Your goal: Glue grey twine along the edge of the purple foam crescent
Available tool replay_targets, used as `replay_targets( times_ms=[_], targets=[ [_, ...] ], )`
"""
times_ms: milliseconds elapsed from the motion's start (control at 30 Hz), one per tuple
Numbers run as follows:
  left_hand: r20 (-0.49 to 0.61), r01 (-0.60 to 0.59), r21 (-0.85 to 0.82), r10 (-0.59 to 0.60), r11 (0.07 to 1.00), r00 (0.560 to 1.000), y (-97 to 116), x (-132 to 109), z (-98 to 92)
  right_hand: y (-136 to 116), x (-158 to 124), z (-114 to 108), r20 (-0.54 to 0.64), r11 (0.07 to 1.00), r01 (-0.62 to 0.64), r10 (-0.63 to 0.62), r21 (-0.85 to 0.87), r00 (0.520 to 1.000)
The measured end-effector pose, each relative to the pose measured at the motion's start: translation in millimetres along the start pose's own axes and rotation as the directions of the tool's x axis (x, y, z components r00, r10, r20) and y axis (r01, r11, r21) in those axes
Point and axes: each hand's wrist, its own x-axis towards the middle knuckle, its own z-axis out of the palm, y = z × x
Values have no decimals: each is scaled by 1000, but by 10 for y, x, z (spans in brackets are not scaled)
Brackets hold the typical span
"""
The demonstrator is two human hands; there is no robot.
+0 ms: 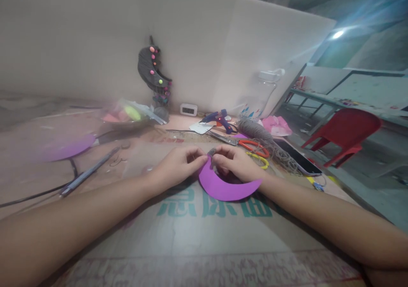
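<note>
A purple crescent-shaped cutout (228, 190) is held up over the printed cardboard sheet (178, 238). At its upper left tip, my left hand (183, 164) pinches the edge between thumb and fingers. My right hand (234, 161) is closed at the same tip, where a small band of grey yarn (211, 152) wraps the crescent. The right fingers press on this yarn. The crescent's other tip reaches out in front of my right wrist.
Behind my hands lie a blue glue gun (218, 119), orange-handled scissors (253, 147), a grey yarn roll (255, 130) and a phone (298, 156). A clear bottle (263, 94) and a small clock (188, 109) stand by the wall. A decorated grey crescent (148, 68) hangs above. Pens (89, 172) lie left.
</note>
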Motion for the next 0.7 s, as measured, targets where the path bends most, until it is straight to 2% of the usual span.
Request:
replay_targets(
  times_ms=[167, 267, 367, 500, 700],
  targets=[
    [-78, 4, -16, -5, 1000, 997, 16, -7, -16, -33, 24, -2, 19, 988, -49, 53, -143, 998],
    [-55, 3, -42, -5, 999, 998, 12, -5, -17, -32, 31, -2, 19, 982, -28, 32, -185, 999],
    [-65, 38, -130, -47, 991, 997, 6, 3, -16, -29, 28, 0, 9, 982, -16, 18, -188, 1000],
    [-123, 124, -289, -166, 949, 978, -15, 33, -22, -36, 17, 10, 21, 988, -31, 35, -153, 999],
    [-119, 179, -297, -222, 938, 968, -69, 77, -48, -25, 16, 12, 29, 989, -34, 39, -142, 999]
  ],
)
